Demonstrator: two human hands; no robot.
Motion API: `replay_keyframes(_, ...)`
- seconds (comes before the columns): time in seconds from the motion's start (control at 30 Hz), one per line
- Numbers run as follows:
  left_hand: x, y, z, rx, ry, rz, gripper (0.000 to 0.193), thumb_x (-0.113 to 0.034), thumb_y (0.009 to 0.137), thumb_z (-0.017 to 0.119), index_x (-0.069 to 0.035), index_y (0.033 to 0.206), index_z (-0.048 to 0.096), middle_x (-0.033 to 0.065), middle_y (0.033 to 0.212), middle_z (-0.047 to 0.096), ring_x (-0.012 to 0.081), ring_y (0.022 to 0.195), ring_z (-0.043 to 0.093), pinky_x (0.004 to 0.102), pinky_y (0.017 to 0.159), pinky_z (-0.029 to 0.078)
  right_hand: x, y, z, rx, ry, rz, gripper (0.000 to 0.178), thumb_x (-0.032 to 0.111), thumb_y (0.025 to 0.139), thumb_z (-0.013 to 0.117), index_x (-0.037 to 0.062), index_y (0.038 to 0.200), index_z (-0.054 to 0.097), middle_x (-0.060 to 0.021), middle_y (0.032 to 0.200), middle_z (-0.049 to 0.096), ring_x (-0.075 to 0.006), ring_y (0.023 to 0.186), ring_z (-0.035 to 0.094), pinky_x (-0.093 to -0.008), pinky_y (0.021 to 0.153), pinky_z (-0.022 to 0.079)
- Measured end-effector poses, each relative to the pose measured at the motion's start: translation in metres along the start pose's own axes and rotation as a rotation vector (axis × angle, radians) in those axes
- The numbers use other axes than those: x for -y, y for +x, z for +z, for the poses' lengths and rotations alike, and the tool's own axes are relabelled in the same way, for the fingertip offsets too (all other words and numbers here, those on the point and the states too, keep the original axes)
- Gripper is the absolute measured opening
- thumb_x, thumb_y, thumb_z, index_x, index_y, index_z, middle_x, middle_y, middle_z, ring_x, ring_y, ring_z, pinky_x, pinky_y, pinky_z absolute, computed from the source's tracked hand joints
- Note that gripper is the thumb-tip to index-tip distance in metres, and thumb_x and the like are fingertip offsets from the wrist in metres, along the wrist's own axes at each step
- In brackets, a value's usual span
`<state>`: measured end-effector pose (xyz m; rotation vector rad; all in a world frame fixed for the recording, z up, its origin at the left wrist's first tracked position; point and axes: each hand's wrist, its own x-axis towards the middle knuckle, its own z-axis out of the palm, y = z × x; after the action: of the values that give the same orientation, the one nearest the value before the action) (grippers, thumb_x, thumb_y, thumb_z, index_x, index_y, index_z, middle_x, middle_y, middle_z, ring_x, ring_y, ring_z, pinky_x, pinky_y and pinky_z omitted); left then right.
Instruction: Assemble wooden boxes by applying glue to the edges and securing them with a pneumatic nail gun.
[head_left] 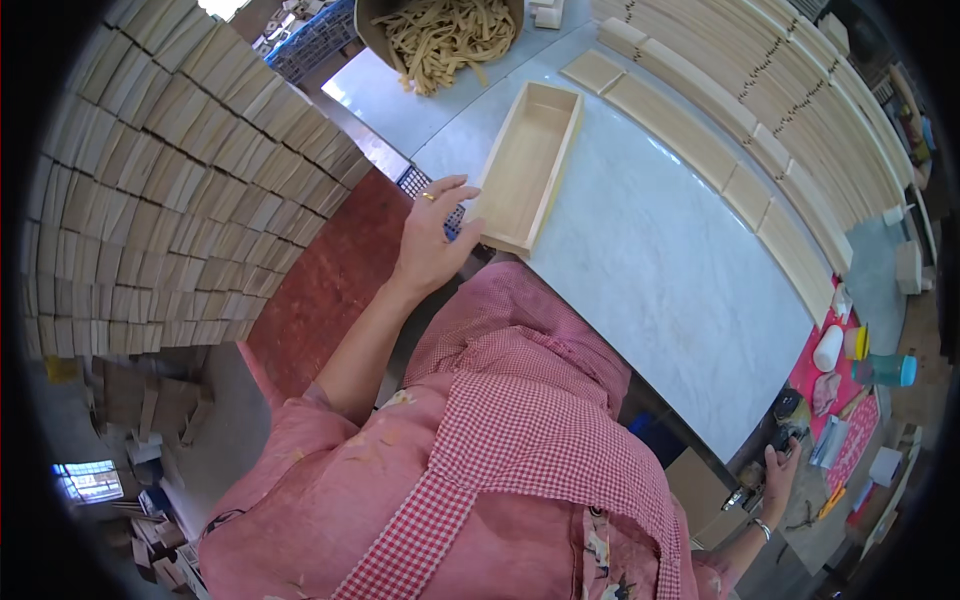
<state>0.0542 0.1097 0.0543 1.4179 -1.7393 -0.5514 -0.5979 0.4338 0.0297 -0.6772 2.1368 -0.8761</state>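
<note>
Tabletop [640,270] gleams amid woodpiles [190,180], left hand [432,238] spread beside box [522,175], right hand [779,482] gripping dark tool [783,437].

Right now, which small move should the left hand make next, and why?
Perhaps the left hand should close a little on the box to steady it: its near end lies at the edge of the table, and the right hand is away, by the table's right end.

I see the left hand [430,240], loosely spread, at the side of a long, open, pale wooden box [528,170] on the glossy white marbled surface [650,290]; the right hand [779,482] meets a dark object [782,436] I can't make out.
</note>
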Motion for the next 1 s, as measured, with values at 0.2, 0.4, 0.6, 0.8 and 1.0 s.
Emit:
replay_keyframes(0.2, -0.010, -0.024, 0.005, 0.050, 0.185, 0.170, 0.040, -0.008, 0.084, 0.071, -0.004, 0.124, 0.066, 0.0124, 0.139, 0.056, 0.0246, 0.113, 0.056, 0.0294, 0.087, 0.049, -0.013, 0.016, -0.015, -0.023, -0.292, 0.050, 0.060, 0.009, 0.090, 0.069, 0.0014, 0.145, 0.044, -0.0184, 0.120, 0.063, -0.0197, 0.095, 0.060, -0.0305, 0.085, 0.048)
replay_keyframes(0.4, -0.006, -0.020, 0.007, 0.088, 0.284, 0.270, 0.045, -0.008, 0.079, 0.073, -0.006, 0.124, 0.066, 0.0134, 0.139, 0.055, 0.0306, 0.118, 0.054, 0.0349, 0.095, 0.046, -0.011, 0.023, -0.008, -0.226, -0.569, -0.152, 0.051, 0.004, 0.086, 0.068, 0.0015, 0.134, 0.053, -0.0134, 0.110, 0.063, -0.0160, 0.085, 0.058, -0.0284, 0.076, 0.048)
replay_keyframes(0.6, 0.010, -0.010, 0.016, 0.318, 0.519, 0.463, 0.020, -0.017, 0.087, 0.061, -0.021, 0.105, 0.068, -0.0025, 0.114, 0.066, 0.0202, 0.106, 0.059, 0.0446, 0.106, 0.034, 0.052, 0.023, 0.089, -0.346, -0.212, -0.543, 0.031, -0.003, 0.081, 0.064, 0.0000, 0.111, 0.064, -0.0106, 0.094, 0.063, -0.0180, 0.076, 0.056, -0.0300, 0.072, 0.049)
replay_keyframes(0.8, -0.022, 0.003, 0.003, 0.200, 0.701, 0.457, 0.019, -0.013, 0.087, 0.063, -0.013, 0.106, 0.064, 0.0047, 0.094, 0.066, 0.0235, 0.092, 0.061, 0.0440, 0.095, 0.040, 0.140, 0.003, 0.281, 0.086, 0.241, -0.434, 0.007, 0.000, 0.087, 0.063, -0.0022, 0.081, 0.061, -0.0079, 0.070, 0.059, -0.0190, 0.052, 0.051, -0.0310, 0.055, 0.049)
replay_keyframes(1.0, -0.109, 0.008, -0.138, -0.157, 0.571, 0.563, 0.027, -0.005, 0.085, 0.065, -0.010, 0.112, 0.066, 0.0077, 0.097, 0.066, 0.0281, 0.088, 0.060, 0.0372, 0.082, 0.048, 0.190, 0.006, 0.355, 0.250, -0.264, -0.539, 0.026, 0.019, 0.091, 0.072, -0.0009, 0.083, 0.058, -0.0122, 0.080, 0.062, -0.0245, 0.063, 0.060, -0.0357, 0.062, 0.055)
